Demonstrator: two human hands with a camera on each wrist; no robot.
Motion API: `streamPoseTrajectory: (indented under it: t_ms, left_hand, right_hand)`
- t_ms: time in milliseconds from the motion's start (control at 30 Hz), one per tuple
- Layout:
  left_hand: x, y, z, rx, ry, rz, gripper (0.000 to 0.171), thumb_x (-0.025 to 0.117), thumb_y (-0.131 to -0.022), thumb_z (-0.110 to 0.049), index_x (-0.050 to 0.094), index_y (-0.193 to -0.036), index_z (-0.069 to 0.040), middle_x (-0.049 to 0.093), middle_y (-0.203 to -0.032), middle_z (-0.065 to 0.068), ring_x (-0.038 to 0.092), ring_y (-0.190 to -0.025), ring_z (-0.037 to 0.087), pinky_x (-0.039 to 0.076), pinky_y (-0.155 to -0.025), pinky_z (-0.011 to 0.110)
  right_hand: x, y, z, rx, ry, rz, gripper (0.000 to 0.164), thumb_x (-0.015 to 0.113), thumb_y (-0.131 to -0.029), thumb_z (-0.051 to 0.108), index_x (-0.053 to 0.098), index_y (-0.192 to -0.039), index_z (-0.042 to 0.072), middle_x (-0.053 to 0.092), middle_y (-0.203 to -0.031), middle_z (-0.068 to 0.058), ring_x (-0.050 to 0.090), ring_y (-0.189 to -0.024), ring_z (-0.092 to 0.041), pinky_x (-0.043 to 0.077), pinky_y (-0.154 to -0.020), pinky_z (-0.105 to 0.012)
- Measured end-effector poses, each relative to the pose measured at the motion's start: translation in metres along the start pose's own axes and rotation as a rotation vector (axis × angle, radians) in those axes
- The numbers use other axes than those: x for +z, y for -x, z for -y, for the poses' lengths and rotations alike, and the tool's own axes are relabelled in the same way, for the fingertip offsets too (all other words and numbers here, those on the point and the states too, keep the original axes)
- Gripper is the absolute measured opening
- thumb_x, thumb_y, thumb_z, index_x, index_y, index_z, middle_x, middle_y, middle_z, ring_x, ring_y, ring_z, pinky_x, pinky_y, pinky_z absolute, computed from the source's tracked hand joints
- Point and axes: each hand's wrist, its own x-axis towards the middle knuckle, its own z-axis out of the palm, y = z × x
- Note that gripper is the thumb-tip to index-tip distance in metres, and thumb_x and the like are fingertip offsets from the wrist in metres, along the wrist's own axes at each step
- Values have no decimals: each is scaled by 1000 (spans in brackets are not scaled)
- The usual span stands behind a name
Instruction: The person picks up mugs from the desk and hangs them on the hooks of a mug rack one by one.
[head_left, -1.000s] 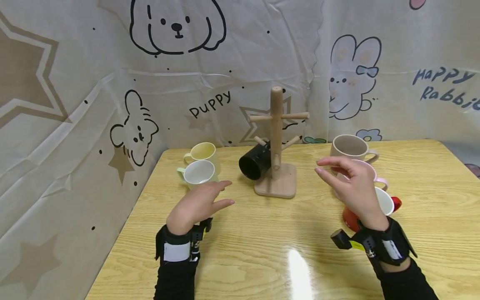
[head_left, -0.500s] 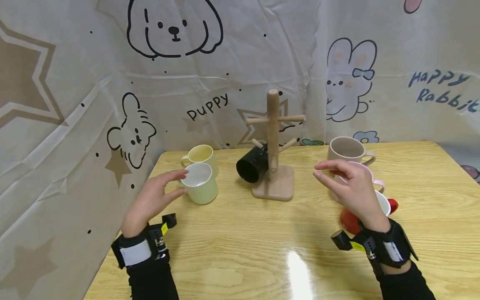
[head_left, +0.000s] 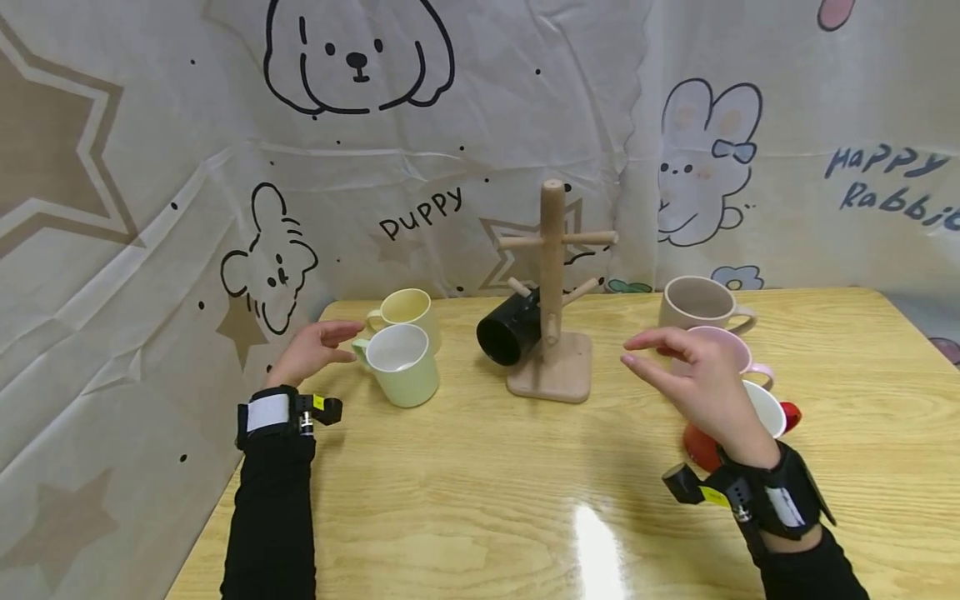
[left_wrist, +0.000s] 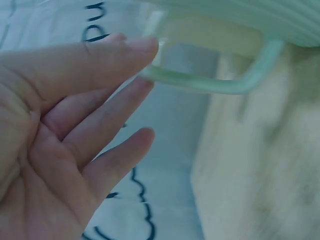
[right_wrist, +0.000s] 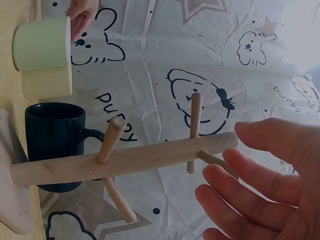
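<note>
In the head view a light green mug stands upright at the left, its handle pointing toward my left hand. That hand's thumb and fingers reach right up to the handle's outer corner, the thumb tip overlapping it in the left wrist view, with the fingers fairly straight. My right hand hovers in the air, fingers loosely bent and a gap between thumb and forefinger. It partly hides a pink mug and a red mug with a white inside. Nothing is in its grasp.
A wooden mug tree stands mid-table with a black mug hanging tilted on a low peg. Behind the green mug is a yellow mug. A taupe mug stands at the back right. A printed cloth hangs behind the table.
My left hand has swung from in front of the green mug out to the left, then forward to its handle. The right hand has stayed almost still.
</note>
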Motion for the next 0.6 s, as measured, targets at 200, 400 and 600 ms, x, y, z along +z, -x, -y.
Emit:
streamPoseTrajectory:
  t_ms: [200, 400, 600]
  left_hand:
    - [12, -14, 8, 9, -51, -21, 48, 60, -81, 7, 48, -128, 8, 47, -132, 27, 44, -123, 42, 39, -100, 49]
    - [18, -18, 8, -5, -172, -47, 31, 60, -83, 2, 61, -114, 6, 60, -117, 26, 57, -107, 39, 47, -89, 48]
    - [22, -19, 6, -21, -178, -83, 26, 63, -84, -3, 65, -109, 3, 63, -112, 24, 59, -105, 39, 48, -87, 48]
  right_hand:
    - [3, 3, 1, -49, 22, 8, 15, 70, -79, 7, 69, -94, 6, 69, -94, -8, 53, -90, 8, 39, -77, -5]
    - [5, 3, -1, -68, 63, 21, 16, 72, -78, 7, 69, -94, 8, 70, -93, -6, 53, -68, 2, 41, -70, -8]
    - [4, 2, -3, -41, 70, 59, 16, 71, -79, 10, 68, -94, 7, 69, -92, -9, 27, -40, 0, 36, -48, -18]
